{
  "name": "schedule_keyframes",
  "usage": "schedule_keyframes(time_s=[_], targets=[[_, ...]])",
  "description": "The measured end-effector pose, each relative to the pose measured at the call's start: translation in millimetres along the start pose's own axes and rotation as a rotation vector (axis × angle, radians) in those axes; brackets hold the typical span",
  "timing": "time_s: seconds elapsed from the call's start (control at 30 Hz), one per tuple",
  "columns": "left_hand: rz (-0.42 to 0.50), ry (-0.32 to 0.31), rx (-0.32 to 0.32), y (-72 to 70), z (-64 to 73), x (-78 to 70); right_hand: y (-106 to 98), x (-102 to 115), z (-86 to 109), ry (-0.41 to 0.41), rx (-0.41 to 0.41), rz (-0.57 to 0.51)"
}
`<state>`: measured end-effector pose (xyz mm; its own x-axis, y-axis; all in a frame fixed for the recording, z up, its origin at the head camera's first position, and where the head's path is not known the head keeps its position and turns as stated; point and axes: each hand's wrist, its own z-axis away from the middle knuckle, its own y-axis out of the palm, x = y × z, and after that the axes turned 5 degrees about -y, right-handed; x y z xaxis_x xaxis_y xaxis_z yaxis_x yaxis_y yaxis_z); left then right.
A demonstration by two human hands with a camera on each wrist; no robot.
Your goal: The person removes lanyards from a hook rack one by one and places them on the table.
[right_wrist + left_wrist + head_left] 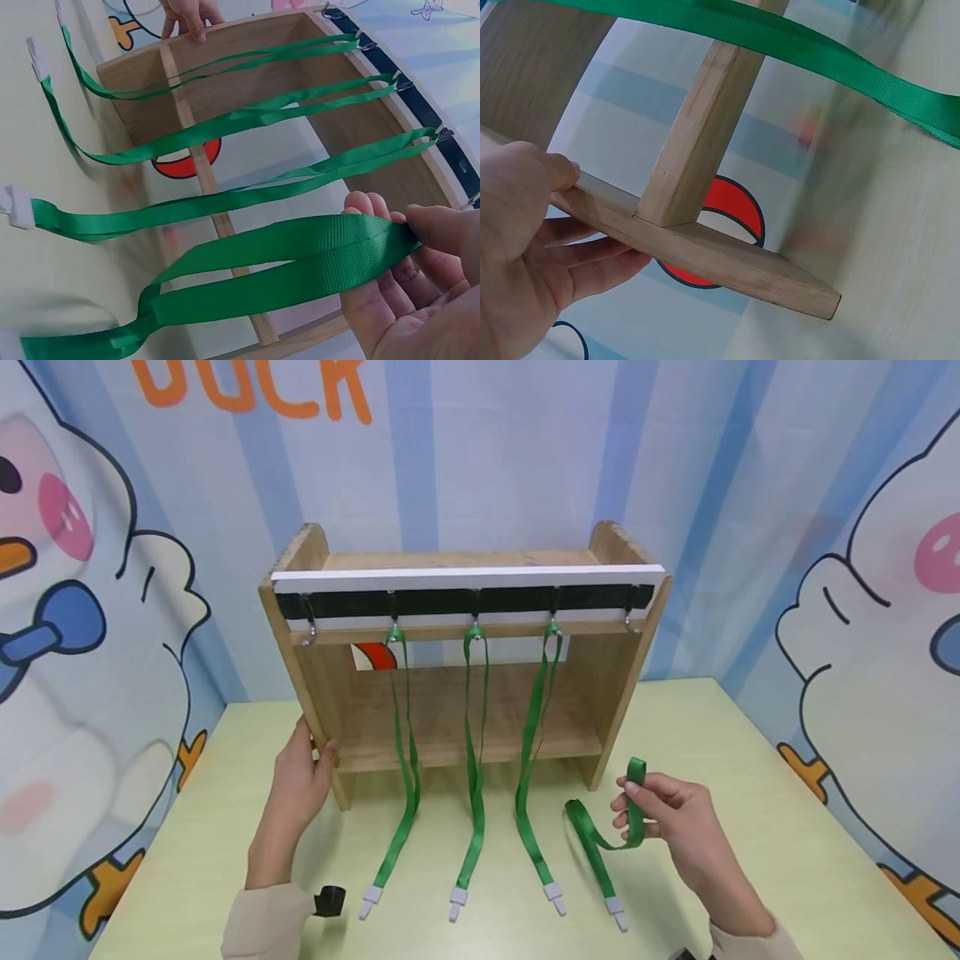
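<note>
My left hand grips the left side panel of a wooden rack, thumb on the front edge and fingers behind it in the left wrist view. In my right hand, thumb and fingers pinch the looped end of a green lanyard. Its white clip hangs low, at or near the tabletop. Three more green lanyards, left, middle and right, hang by their loops from metal hooks on the rack. The far-left hook and far-right hook carry nothing.
The rack stands on a pale yellow-green table, with a black strip along its white front rail. Behind and beside it hangs a blue striped cloth with cartoon ducks. A small black piece sits at my left cuff.
</note>
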<state>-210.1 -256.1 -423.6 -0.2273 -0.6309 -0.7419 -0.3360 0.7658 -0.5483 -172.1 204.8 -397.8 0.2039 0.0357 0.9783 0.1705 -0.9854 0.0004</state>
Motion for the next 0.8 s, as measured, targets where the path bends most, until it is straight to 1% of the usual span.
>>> schedule_keyframes(time_s=[0.13,0.3,0.37,0.57,0.7,0.8], targets=[[0.004,0.006,-0.001,1.8,-0.7,0.6,-0.5,-2.1,7.8,0.051,0.018,0.032],[0.011,0.013,0.000,3.3,-2.0,0.6,-4.0,-4.6,15.6,0.157,0.026,0.091],[0.014,0.012,-0.003,3.4,-2.9,-0.1,-6.7,-5.4,17.1,0.190,0.043,0.101],[-0.001,-0.020,0.009,2.8,-3.4,-2.9,-7.8,-13.8,14.6,0.227,0.134,0.107],[-0.002,-0.038,0.014,1.8,-1.4,-2.9,-0.2,-26.8,10.3,0.247,0.174,0.104],[-0.004,-0.042,0.012,0.8,0.7,-2.1,6.6,-38.6,7.3,0.272,0.181,0.074]])
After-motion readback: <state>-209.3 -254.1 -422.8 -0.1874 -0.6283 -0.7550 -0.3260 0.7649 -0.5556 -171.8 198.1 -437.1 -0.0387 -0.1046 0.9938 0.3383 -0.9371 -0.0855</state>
